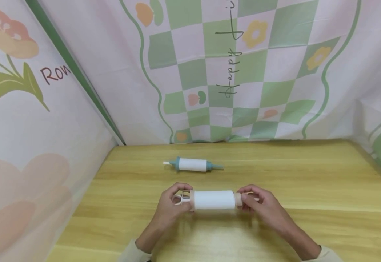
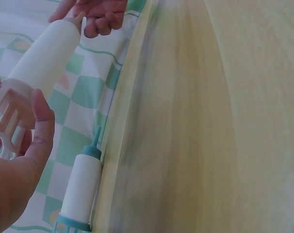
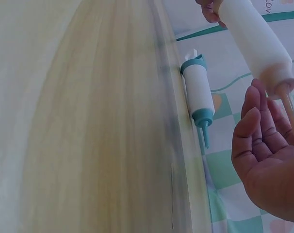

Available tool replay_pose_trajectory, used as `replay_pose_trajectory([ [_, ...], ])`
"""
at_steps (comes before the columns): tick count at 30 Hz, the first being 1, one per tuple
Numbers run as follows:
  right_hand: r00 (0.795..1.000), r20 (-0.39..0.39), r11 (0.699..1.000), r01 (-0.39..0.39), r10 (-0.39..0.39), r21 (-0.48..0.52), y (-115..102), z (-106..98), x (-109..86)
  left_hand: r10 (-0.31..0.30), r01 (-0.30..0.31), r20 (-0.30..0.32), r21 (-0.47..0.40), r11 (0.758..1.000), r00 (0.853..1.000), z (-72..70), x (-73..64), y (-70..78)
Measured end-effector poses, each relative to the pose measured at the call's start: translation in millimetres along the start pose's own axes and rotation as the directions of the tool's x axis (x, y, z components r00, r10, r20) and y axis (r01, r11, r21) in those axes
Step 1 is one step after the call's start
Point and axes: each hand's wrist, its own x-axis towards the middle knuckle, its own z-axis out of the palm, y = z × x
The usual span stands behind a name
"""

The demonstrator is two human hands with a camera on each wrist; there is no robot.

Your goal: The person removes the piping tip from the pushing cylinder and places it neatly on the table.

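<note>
Between both hands lies a white squeeze bottle (image 1: pixel 214 199) with beige ends, held level above the wooden table. Its left end is an open, pronged beige cap (image 2: pixel 18 104); a thin nozzle (image 3: pixel 287 109) extends from the right end. My left hand (image 1: pixel 168 209) grips the pronged cap with thumb and fingers on opposite sides. My right hand (image 1: pixel 266 207) holds the collar at the nozzle end, its fingers curled beneath it in the right wrist view. Farther back, a second white squeeze bottle (image 1: pixel 192 164) with teal ends rests on its side, touched by neither hand.
The wooden table (image 1: pixel 308 174) reaches back to a hanging cloth (image 1: pixel 221 112) with green checks and flowers. Another printed cloth (image 1: pixel 56 138) hangs along the left side, and a green strip (image 1: pixel 76 72) runs down where the two meet.
</note>
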Motion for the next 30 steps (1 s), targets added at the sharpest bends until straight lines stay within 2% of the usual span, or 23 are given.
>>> replay_pose_trajectory([
  [5, 1.000, 0.013, 1.000, 0.008, -0.008, 0.010, 0.3, 0.8, 0.1, 0.001, -0.001, 0.007, -0.006, 1.000, 1.000, -0.6, -1.1, -0.8],
  [12, 0.994, 0.037, 0.993, 0.102, -0.104, 0.054, 5.1, 1.4, -1.7, 0.004, -0.004, 0.003, -0.006, 1.000, 1.000, -1.8, -2.4, -1.2],
  [15, 0.992, 0.032, 0.992, 0.116, -0.118, 0.057, 5.8, 1.6, -2.2, 0.003, -0.003, -0.001, -0.007, 1.000, 1.000, -1.9, -2.5, -1.1],
  [24, 0.995, 0.025, 0.995, 0.095, -0.096, 0.028, 2.2, 0.5, -2.6, -0.001, 0.001, -0.011, -0.008, 1.000, 1.000, -2.0, -2.1, 0.3],
  [30, 1.000, -0.019, 1.000, 0.021, -0.021, -0.006, -1.4, 1.5, -0.1, 0.000, 0.000, -0.017, -0.010, 1.000, 1.000, -2.5, -2.0, 0.5],
])
